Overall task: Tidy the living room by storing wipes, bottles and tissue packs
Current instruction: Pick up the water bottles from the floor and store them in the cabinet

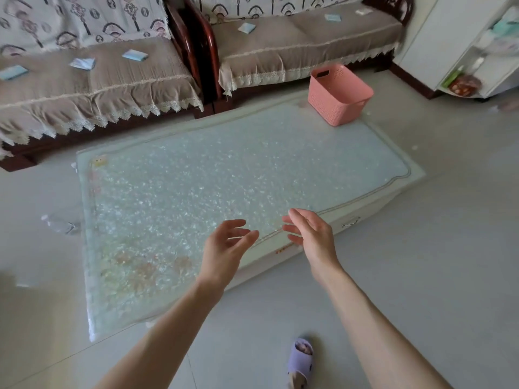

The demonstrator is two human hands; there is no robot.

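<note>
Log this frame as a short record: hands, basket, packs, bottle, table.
left hand: open, empty, over the table's near edge
right hand: open, empty, beside the left
basket: pink, on the table's far right corner
packs: six on the sofa seats, e.g., none collected
bottle: clear, lying on the floor left of the table
table: carries only the basket

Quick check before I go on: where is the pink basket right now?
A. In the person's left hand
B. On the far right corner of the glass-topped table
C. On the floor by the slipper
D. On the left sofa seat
B: the pink basket stands on the far right corner of the table, and both the left hand and right hand are open and empty.
</note>
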